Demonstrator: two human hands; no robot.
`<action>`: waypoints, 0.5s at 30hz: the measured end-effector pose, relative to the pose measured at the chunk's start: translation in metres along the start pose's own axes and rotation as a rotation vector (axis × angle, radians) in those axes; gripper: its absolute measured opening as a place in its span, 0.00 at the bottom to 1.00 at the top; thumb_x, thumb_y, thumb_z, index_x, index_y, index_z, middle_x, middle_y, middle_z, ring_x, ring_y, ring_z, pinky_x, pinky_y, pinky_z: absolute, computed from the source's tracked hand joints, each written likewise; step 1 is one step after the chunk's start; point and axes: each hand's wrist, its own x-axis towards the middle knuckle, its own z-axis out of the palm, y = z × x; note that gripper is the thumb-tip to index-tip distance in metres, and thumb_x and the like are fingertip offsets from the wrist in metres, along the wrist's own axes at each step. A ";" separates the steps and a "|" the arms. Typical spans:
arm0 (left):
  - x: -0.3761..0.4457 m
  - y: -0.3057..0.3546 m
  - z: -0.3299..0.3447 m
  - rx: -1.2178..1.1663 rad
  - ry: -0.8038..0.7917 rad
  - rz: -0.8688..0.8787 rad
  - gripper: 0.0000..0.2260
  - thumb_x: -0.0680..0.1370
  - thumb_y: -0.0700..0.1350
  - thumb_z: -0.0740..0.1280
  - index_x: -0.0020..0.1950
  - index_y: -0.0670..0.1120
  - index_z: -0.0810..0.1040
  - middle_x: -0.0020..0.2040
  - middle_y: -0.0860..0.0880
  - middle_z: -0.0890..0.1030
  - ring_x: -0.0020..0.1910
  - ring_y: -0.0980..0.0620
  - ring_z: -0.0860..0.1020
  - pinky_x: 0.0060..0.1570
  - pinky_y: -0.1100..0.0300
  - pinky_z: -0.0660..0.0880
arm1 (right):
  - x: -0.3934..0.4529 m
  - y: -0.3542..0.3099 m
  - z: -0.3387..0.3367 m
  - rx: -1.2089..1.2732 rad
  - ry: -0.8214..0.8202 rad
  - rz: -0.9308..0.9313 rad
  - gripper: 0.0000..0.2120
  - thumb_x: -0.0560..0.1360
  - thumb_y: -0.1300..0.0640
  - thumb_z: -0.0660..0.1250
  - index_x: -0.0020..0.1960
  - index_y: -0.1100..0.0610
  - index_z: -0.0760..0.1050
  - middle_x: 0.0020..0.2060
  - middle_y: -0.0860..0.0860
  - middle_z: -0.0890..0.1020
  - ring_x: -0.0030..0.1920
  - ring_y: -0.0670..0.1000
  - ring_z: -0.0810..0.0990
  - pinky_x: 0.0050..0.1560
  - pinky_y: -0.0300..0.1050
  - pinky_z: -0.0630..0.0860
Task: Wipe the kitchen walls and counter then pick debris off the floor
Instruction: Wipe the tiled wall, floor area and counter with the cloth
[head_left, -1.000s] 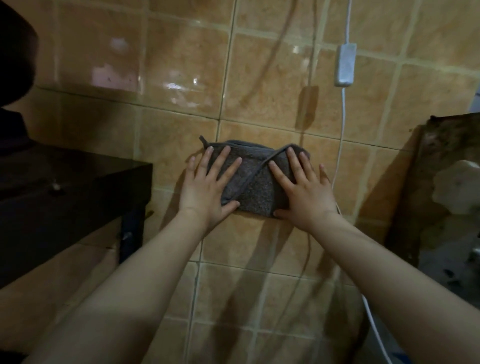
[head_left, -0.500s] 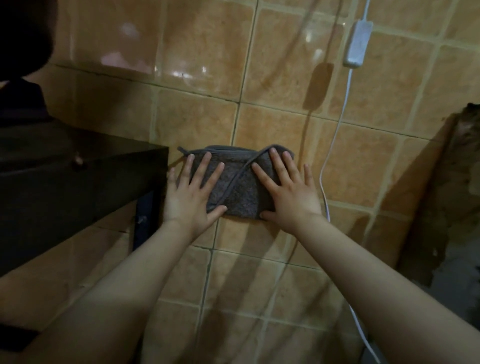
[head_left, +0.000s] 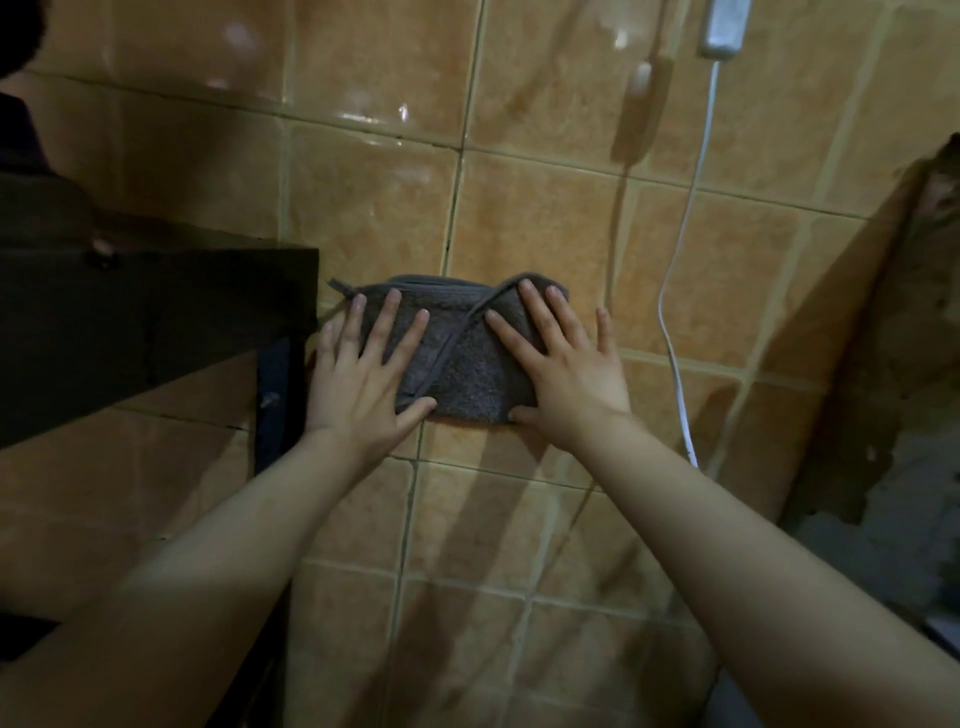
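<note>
We press both palms flat against a folded grey terry cloth with a stitched hem (head_left: 467, 364), pinning it to the wall of glossy orange-brown ceramic tiles (head_left: 535, 223). Our left hand (head_left: 363, 379) lies with fingers spread and straight over the cloth's left half, thumb stretched along its lower edge; nothing is gripped, the hand is simply laid open on the fabric. Our right hand (head_left: 566, 369) mirrors it on the cloth's right half, fingers fanned upward, the little finger resting off the cloth on bare tile, the thumb tucked against the lower right corner. The cloth sits between and under the two hands, its hem running diagonally across the middle and a small loose tab sticking out at the upper left corner, just above our left fingertips. Both bare forearms reach up from the bottom of the view. Just left of our left hand a dark brown wooden shelf or tabletop (head_left: 156, 332) juts out, with a dark vertical leg (head_left: 272, 405) below it, close to our left wrist. To the right of our right hand a thin white cable (head_left: 675, 332) hangs down the tiles, running from a small white switch box (head_left: 724, 26) well above. Farther right stands a rough, stained dark slab (head_left: 883, 364).
</note>
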 end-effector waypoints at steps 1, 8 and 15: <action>0.000 0.003 -0.002 -0.003 -0.010 0.004 0.40 0.75 0.68 0.50 0.69 0.53 0.24 0.70 0.47 0.26 0.75 0.40 0.37 0.69 0.44 0.40 | -0.002 0.003 0.000 -0.005 0.003 -0.001 0.50 0.68 0.38 0.68 0.74 0.39 0.33 0.75 0.48 0.34 0.76 0.52 0.36 0.72 0.63 0.42; 0.006 0.041 -0.009 -0.029 -0.021 0.084 0.41 0.74 0.68 0.52 0.68 0.53 0.24 0.75 0.46 0.30 0.74 0.39 0.35 0.72 0.42 0.42 | -0.030 0.039 0.010 0.001 0.018 0.055 0.51 0.66 0.37 0.69 0.74 0.38 0.36 0.76 0.48 0.37 0.77 0.51 0.41 0.73 0.59 0.43; 0.009 0.091 -0.014 -0.052 0.017 0.154 0.41 0.74 0.68 0.52 0.70 0.53 0.25 0.70 0.48 0.25 0.74 0.39 0.34 0.72 0.42 0.41 | -0.062 0.077 0.023 0.025 -0.029 0.119 0.50 0.68 0.38 0.69 0.74 0.39 0.35 0.76 0.49 0.36 0.76 0.52 0.38 0.73 0.55 0.41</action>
